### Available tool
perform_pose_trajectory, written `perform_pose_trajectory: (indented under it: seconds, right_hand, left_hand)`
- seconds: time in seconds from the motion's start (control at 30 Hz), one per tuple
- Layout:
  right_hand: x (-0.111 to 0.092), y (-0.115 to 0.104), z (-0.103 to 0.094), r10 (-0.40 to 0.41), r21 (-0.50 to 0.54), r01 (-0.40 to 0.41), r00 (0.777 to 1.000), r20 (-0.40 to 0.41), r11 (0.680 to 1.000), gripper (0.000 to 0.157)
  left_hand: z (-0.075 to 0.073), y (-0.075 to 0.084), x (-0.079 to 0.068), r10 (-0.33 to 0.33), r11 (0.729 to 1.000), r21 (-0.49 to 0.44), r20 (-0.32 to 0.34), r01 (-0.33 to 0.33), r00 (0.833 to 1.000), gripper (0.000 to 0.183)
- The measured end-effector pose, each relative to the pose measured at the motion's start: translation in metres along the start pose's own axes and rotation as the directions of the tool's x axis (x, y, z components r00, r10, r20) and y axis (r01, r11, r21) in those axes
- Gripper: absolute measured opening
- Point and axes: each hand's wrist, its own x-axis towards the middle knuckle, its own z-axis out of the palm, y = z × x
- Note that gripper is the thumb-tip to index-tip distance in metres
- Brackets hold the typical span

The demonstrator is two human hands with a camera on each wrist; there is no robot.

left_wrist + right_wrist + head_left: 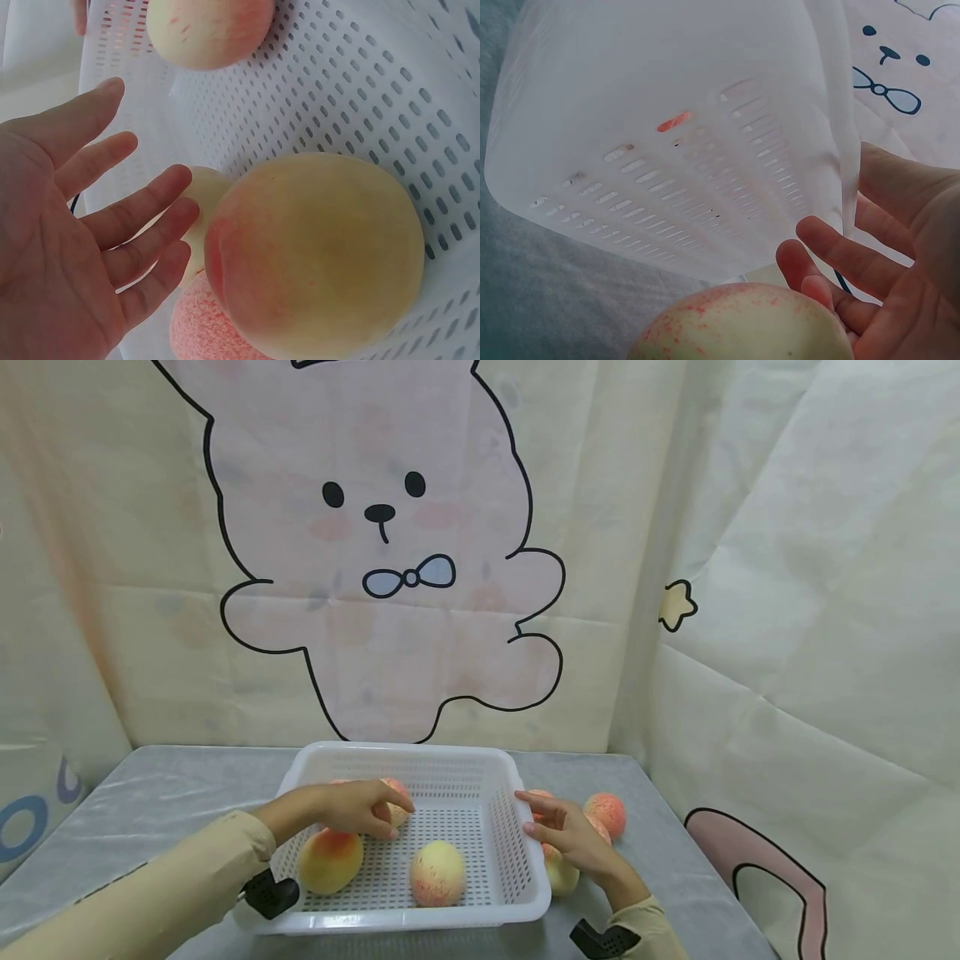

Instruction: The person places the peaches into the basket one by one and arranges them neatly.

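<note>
A white perforated plastic basket (pixel 491 917) stands on the table with several peaches in it. My left hand (pixel 352 808) is inside its left half, fingers loosely extended and nothing held. In the left wrist view, its fingertips are beside a large yellow peach (pixel 322 255), with a pinkish peach (pixel 210 326) below. A pale speckled peach (pixel 438 874) sits at the basket's front middle. My right hand (pixel 573 839) holds the basket's right rim with thumb and fingers. Below those fingers, outside the basket, a speckled peach (pixel 742 326) shows in the right wrist view.
Right of the basket, more peaches lie on the grey cloth-covered table (pixel 202 777), including a pink one (pixel 607 814) and a yellowish one (pixel 562 872). Behind hangs a curtain (pixel 585 527) with a cartoon bear.
</note>
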Motion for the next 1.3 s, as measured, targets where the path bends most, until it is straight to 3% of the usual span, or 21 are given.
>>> perform_pose_trajectory:
  seconds: [0.33, 0.53, 0.8, 1.07, 1.3]
  right_hand:
    - [0.001, 0.000, 0.000, -0.016, 0.022, 0.016, 1.000, 0.007, 1.000, 0.056]
    - [0.001, 0.000, -0.001, -0.014, 0.020, 0.014, 1.000, 0.007, 1.000, 0.056]
    - [0.001, -0.001, 0.000, -0.016, 0.028, 0.015, 1.000, 0.011, 0.999, 0.056]
    - [0.001, 0.001, -0.001, -0.026, 0.045, 0.026, 1.000, 0.014, 0.999, 0.056]
    - [0.001, 0.001, -0.001, -0.032, 0.048, 0.032, 0.999, 0.014, 0.998, 0.056]
  left_hand:
    - [-0.002, -0.001, -0.003, -0.008, 1.000, -0.014, 0.001, 0.008, 1.000, 0.041]
    - [-0.007, -0.001, -0.007, 0.025, 1.000, -0.002, -0.002, -0.025, 1.000, 0.040]
    - [-0.014, -0.005, -0.019, 0.037, 0.999, -0.013, -0.052, -0.038, 0.998, 0.044]
    - [-0.024, -0.020, -0.034, 0.116, 0.983, -0.134, -0.096, -0.128, 0.989, 0.049]
    - [-0.027, -0.033, -0.045, 0.153, 0.974, -0.146, -0.152, -0.175, 0.977, 0.051]
